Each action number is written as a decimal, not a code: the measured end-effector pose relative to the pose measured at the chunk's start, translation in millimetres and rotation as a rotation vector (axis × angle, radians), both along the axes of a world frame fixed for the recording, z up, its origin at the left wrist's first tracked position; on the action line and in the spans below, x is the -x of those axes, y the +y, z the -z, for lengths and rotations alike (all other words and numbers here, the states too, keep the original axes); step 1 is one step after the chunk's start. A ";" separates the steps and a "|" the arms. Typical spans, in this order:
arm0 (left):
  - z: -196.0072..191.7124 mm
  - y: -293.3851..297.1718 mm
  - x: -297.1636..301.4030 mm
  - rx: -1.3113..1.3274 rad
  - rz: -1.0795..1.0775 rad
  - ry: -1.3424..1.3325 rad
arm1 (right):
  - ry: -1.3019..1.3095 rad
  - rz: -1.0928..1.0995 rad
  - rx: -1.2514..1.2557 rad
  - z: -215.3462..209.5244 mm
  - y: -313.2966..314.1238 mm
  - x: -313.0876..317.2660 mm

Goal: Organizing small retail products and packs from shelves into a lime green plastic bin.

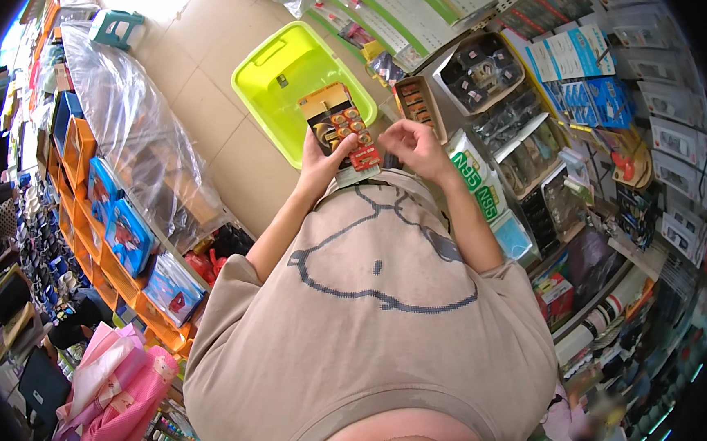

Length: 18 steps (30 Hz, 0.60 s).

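My left hand (321, 162) is closed around the lower left edge of a black, gold and red blister card (342, 120) with small round shapes on its front. The thumb lies across the card's face. Just to the right of the card, apart from it, hovers my right hand (417, 150), its fingers loosely bent and nothing visible in them. Beyond the card, a lime-green plastic tub (260, 60) stands on the tiled floor. A narrow open carton (409, 87) holding small dark and orange packs sits just past my right hand.
Shelves on the right hold a box of dark packets (481, 67), green-and-white packs (476, 184) and hanging blister packs (679, 141). At left, clear plastic sheeting (135, 119) covers goods beside orange bins (80, 148). A teal stool (116, 28) stands at the far left.
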<state>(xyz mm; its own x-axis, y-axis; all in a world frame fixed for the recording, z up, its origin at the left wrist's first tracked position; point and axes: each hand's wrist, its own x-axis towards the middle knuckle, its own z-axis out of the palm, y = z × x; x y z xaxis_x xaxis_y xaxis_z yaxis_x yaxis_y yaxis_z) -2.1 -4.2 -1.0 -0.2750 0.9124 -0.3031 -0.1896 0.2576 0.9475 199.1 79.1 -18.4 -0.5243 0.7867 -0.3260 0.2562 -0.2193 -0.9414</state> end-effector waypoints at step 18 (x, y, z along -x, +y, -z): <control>26.8 6.2 3.1 0.028 0.016 -0.016 | 0.170 0.090 0.163 24.5 -23.2 -11.0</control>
<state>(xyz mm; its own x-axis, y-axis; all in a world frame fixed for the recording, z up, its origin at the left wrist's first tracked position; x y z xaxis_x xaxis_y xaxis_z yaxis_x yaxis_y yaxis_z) -5.2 2.0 -27.8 -0.2554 0.9077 -0.3331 -0.2002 0.2874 0.9367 210.1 55.9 -42.9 -0.5127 0.7770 -0.3652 0.0699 -0.3862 -0.9198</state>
